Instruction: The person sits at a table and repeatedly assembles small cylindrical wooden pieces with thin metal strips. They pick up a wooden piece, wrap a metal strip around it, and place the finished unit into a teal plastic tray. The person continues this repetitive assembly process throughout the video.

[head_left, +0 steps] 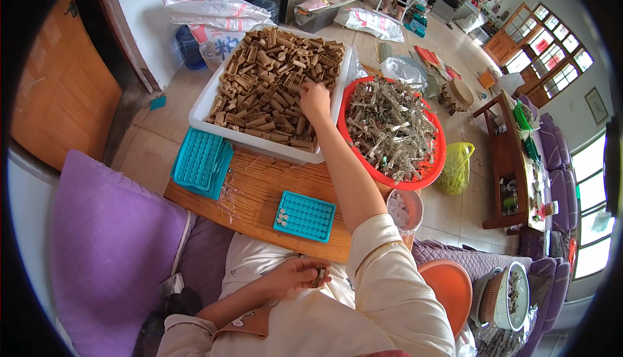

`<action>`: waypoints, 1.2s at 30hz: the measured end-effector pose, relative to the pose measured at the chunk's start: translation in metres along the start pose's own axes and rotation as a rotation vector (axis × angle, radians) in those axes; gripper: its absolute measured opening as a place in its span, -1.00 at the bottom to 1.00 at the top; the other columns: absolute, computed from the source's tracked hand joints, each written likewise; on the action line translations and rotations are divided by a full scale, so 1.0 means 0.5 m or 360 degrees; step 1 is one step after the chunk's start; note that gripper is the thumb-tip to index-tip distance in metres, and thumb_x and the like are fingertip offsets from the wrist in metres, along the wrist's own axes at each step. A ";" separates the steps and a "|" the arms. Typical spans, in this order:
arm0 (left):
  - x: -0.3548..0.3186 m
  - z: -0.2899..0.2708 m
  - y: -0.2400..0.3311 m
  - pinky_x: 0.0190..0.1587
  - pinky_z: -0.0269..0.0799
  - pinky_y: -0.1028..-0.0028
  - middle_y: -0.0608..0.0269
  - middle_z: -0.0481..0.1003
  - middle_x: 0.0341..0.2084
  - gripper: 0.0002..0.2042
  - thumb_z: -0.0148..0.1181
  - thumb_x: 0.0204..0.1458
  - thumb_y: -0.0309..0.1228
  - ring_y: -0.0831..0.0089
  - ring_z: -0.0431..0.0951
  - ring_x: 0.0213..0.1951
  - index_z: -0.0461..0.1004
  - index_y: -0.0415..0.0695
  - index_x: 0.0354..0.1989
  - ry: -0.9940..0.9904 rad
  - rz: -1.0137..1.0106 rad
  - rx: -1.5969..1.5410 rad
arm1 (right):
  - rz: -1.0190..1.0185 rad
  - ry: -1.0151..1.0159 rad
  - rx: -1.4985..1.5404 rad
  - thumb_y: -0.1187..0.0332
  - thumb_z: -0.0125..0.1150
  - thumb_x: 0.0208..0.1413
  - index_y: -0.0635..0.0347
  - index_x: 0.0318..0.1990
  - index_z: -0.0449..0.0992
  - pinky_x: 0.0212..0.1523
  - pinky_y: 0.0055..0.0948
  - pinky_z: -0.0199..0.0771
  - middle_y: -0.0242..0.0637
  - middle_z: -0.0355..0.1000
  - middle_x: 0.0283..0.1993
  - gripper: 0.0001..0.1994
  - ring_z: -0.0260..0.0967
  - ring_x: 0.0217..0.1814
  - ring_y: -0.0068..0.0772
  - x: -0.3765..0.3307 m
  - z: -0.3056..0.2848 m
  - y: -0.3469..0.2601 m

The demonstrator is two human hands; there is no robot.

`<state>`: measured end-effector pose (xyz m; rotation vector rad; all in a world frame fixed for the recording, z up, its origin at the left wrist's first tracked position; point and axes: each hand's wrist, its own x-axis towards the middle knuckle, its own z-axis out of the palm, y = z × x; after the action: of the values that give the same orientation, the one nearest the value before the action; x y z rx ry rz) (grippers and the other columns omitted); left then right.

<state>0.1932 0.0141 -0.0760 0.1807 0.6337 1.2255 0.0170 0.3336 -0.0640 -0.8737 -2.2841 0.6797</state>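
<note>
My left hand is over my lap, its fingers closed around a small brown half-tube piece. My right arm stretches across the table, and my right hand reaches into a white plastic bin heaped with brown half-tube pieces. Its fingers are bent down at the pile; anything between their tips is too small to make out. On the wooden table, a teal tray of round pockets holds several small whitish discs at its left end.
Stacked teal trays stand at the table's left. A red basin of crinkled, clear-silvery pieces sits right of the bin, with a pinkish bowl of white bits below it. An orange basin and purple cushion flank me.
</note>
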 end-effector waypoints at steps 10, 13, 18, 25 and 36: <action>0.005 0.020 0.231 0.00 0.32 0.38 0.20 0.38 -0.19 -0.61 0.10 -0.01 -0.39 0.24 0.36 -0.02 0.23 -0.20 0.00 0.0224 0.1692 -0.0006 | 0.0166 0.0201 0.1673 0.42 0.02 0.07 0.27 -0.13 0.39 -0.26 -0.63 0.23 -0.44 0.33 -0.34 -0.78 0.22 -0.31 -0.64 -0.155 -0.253 -0.137; 0.021 0.045 0.253 0.02 0.30 0.39 0.18 0.38 -0.17 -0.62 0.06 0.02 -0.38 0.29 0.36 -0.01 0.22 -0.23 0.00 0.0225 0.1857 0.0071 | 0.0298 0.0297 0.1740 0.43 0.01 0.06 0.33 -0.12 0.38 -0.20 -0.61 0.22 -0.38 0.33 -0.29 -0.76 0.22 -0.28 -0.63 -0.295 -0.303 -0.188; 0.049 0.073 0.251 0.03 0.28 0.41 0.17 0.39 -0.16 -0.63 0.04 0.04 -0.37 0.34 0.36 -0.02 0.22 -0.24 0.00 0.0200 0.1910 0.0275 | 0.0299 0.0411 0.2072 0.46 0.05 0.04 0.36 -0.08 0.33 -0.12 -0.51 0.27 -0.30 0.34 -0.18 -0.72 0.26 -0.18 -0.54 -0.453 -0.235 -0.154; 0.099 0.055 0.222 0.02 0.25 0.45 0.16 0.39 -0.15 -0.65 0.06 0.01 -0.45 0.41 0.37 -0.05 0.24 -0.25 -0.01 0.0192 0.2009 0.0582 | 0.0353 0.0326 0.1963 0.47 0.06 0.04 0.33 -0.09 0.36 -0.03 -0.54 0.21 -0.31 0.30 -0.12 -0.74 0.24 -0.06 -0.53 -0.481 -0.240 -0.155; 0.089 0.062 0.214 -0.04 0.31 0.51 0.08 0.37 -0.10 -0.65 0.07 -0.03 -0.58 0.50 0.40 -0.11 0.25 -0.31 -0.03 0.0222 0.1860 0.0603 | 0.0388 0.0366 0.1845 0.51 0.12 -0.01 0.34 -0.12 0.40 -0.07 -0.56 0.25 -0.26 0.29 -0.13 -0.75 0.24 -0.10 -0.49 -0.495 -0.219 -0.156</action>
<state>0.1311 0.0985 -0.0177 0.8758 0.9177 2.2338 0.2092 0.1320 -0.0234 -0.5708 -1.2121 1.6471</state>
